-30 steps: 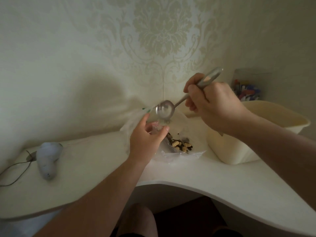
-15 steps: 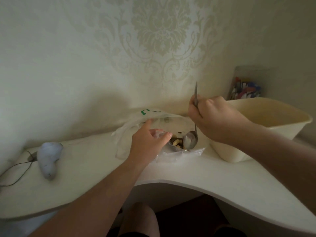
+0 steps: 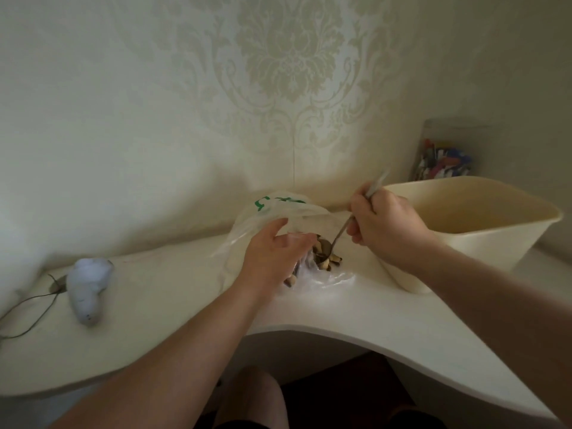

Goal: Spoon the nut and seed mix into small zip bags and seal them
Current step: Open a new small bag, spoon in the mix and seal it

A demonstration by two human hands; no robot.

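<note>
A large clear plastic bag (image 3: 272, 209) with green print lies open on the white desk (image 3: 173, 286), with the nut and seed mix (image 3: 331, 261) heaped inside. My right hand (image 3: 383, 226) grips a metal spoon (image 3: 342, 232) by the handle; its bowl is down in the mix. My left hand (image 3: 272, 255) pinches a small clear zip bag (image 3: 305, 266) between thumb and fingers, just left of the spoon, low over the pile. Most of the small bag is hidden behind that hand.
A cream plastic tub (image 3: 470, 224) stands to the right, touching distance from my right hand. Behind it is a clear jar of colourful items (image 3: 445, 156). A white device with a cable (image 3: 88, 286) lies at the left. The desk's front edge curves inward above my knees.
The spoon came down from above the small bag into the mix and now tilts as it scoops. My left hand lowered the small bag toward the pile.
</note>
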